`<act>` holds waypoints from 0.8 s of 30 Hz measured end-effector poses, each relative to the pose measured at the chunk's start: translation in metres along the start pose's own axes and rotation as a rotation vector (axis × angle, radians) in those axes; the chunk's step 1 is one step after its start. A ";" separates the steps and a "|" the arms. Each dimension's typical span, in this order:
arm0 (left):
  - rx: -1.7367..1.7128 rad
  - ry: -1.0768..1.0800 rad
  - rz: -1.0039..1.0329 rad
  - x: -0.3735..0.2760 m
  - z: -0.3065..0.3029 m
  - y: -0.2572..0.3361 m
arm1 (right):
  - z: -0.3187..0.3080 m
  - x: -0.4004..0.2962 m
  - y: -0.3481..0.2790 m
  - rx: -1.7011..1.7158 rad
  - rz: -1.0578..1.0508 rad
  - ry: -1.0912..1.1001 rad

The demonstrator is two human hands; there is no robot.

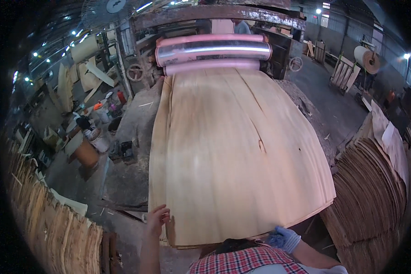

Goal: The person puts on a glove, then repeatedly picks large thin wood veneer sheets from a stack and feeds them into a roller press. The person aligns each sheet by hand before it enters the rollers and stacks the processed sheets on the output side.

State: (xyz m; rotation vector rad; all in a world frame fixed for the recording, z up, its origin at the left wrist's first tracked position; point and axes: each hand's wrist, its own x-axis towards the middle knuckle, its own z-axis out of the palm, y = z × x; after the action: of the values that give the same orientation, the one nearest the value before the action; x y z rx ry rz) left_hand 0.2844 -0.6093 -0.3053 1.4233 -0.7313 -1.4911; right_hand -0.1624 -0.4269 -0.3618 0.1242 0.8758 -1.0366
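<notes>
A stack of thin wood veneer sheets lies lengthwise before me, its far end at a roller machine's pink and shiny rollers. Long splits and a small knot hole mark the top sheet. My bare left hand is at the near left corner, fingers bent and apart, with nothing visible in them. At the near edge, right of my body, is my right hand in a blue knitted glove. Its fingers are curled against the veneer edge; their grip is partly hidden.
Tall veneer stacks stand on the left and right. Handwheels flank the rollers. Buckets and a brown drum crowd the left floor. A person is partly visible behind the machine.
</notes>
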 end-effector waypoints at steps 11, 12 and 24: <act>-0.106 -0.214 0.178 -0.041 0.037 0.064 | 0.033 -0.021 -0.017 -0.199 0.072 -0.045; -0.221 -0.231 0.200 -0.053 0.050 0.078 | 0.047 -0.029 -0.017 -0.212 0.048 -0.039; -0.953 -0.327 0.070 0.048 0.043 0.023 | 0.173 0.139 -0.171 -0.309 -0.296 -0.215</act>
State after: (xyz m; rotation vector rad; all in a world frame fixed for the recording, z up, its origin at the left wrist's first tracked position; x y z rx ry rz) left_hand 0.2519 -0.6694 -0.2992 0.4365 -0.1713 -1.6899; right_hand -0.1682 -0.6978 -0.2909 -0.3813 0.8619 -1.1498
